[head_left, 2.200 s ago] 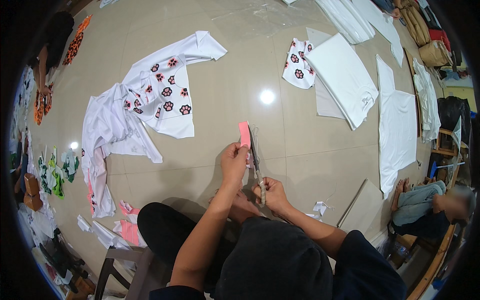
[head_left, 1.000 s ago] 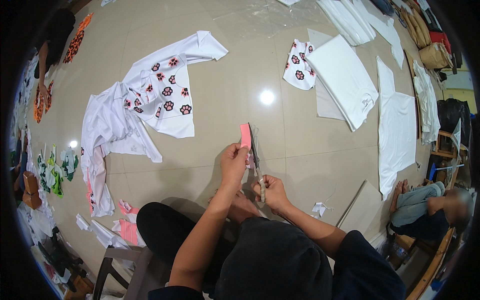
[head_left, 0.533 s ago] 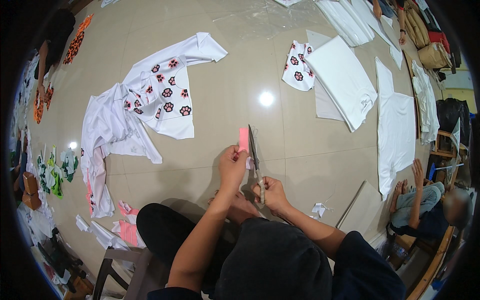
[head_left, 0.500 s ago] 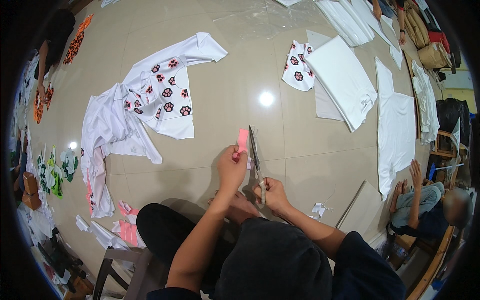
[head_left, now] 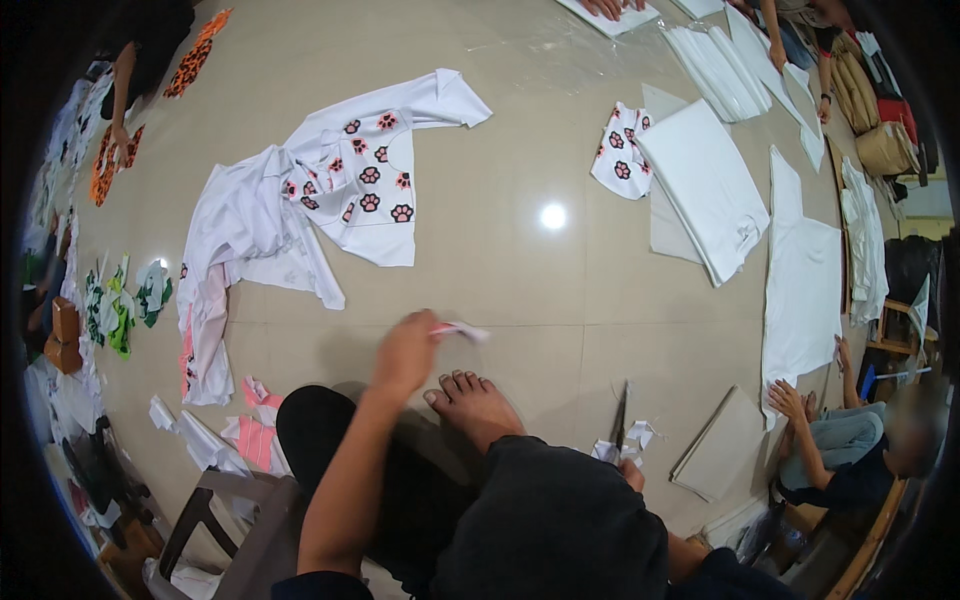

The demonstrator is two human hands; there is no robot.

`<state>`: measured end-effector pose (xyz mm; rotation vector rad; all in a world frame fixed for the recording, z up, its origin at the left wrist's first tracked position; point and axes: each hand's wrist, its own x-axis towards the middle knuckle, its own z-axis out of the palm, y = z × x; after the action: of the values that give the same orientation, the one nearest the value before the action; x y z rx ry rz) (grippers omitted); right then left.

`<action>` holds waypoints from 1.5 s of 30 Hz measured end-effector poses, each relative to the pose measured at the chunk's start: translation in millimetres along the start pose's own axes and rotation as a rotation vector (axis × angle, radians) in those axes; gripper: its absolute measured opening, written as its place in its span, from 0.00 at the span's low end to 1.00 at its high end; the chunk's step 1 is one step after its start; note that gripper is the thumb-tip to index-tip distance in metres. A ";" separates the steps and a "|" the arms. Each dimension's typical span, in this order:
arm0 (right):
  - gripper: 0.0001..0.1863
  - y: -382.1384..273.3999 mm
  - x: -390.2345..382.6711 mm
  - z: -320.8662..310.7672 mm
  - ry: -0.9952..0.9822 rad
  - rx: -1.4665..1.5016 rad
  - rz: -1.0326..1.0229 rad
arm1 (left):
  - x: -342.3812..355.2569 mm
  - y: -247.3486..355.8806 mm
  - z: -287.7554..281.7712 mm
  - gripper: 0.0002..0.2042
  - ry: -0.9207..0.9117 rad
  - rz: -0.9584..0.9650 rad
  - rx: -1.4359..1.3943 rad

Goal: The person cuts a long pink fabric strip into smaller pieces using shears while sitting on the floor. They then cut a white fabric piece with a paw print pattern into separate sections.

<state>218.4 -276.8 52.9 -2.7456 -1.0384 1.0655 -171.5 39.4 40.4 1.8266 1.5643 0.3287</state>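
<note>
My left hand (head_left: 404,355) is closed on a small pink and white fabric strip (head_left: 462,330), whose loose end sticks out to the right, smeared by motion. Below that strip, my bare foot (head_left: 478,408) rests on the tiled floor. Off to the right, my right hand (head_left: 632,474) grips a pair of scissors (head_left: 621,418) that points away from me; most of this hand is hidden behind a dark rounded shape. Beside the scissors lie small white scraps (head_left: 638,434) with loose threads.
White fabric with paw prints (head_left: 365,205) spreads at the upper left. Folded white garments (head_left: 705,185) lie at the right. Pink and white pieces (head_left: 256,440) sit near a grey plastic chair (head_left: 235,530). Another person (head_left: 850,440) sits at the right; more people work around the edges.
My left hand has swung left with the strip, away from the scissors. My right hand has drawn the scissors right and back toward me. The whole view has shifted slightly.
</note>
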 end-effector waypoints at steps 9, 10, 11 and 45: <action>0.11 -230.9 -24.5 51.1 -0.207 -0.200 -0.987 | -213.6 -112.8 -180.0 0.05 0.604 -0.604 0.067; 0.11 -271.6 -29.7 57.1 -0.159 -0.287 -1.142 | -227.8 -125.0 -179.2 0.05 0.640 -0.626 0.092; 0.11 -296.5 -31.2 65.2 -0.104 -0.380 -1.251 | -237.0 -131.0 -177.8 0.06 0.737 -0.623 0.122; 0.12 -272.8 13.6 126.3 0.269 -0.432 -1.496 | -279.0 -257.5 -103.3 0.13 1.163 -0.992 0.035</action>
<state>-8.5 -82.9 14.4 -1.2912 -2.6238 0.1857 -496.6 -181.0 16.6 0.5613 2.9858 0.9432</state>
